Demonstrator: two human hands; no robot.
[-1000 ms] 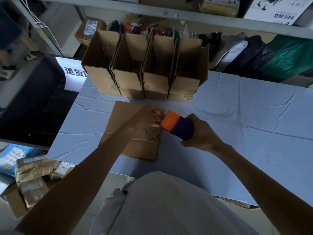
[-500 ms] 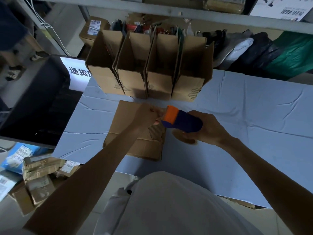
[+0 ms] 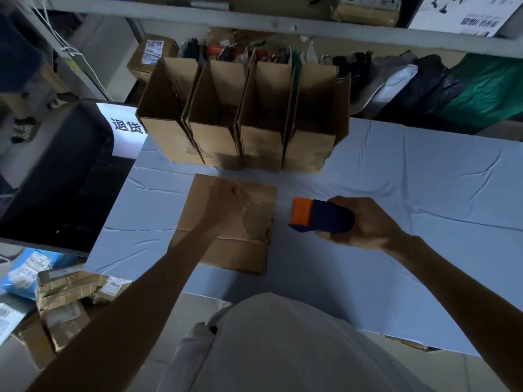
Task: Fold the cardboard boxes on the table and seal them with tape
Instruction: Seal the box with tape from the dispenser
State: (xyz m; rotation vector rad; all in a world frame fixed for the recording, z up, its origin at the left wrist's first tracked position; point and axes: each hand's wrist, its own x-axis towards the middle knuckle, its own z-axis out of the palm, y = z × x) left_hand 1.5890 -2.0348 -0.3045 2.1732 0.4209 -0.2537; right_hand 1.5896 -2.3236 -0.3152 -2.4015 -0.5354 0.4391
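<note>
Counter point(image 3: 396, 193), pale cloth, fills mid-frame. Upright boxes point(image 3: 215, 142): four, tops open, touching side by side in a row at upper centre; flat box point(image 3: 226, 250): one, lying just below the row, centre-left. Dispenser point(image 3: 322, 216): one, blue with orange end, right of the flat box, above the counter; right hand point(image 3: 368, 222), fingers wrapped round it. Left hand point(image 3: 226, 202) over the flat box's upper part, fingers clenched; whether they pinch anything, cannot tell.
</note>
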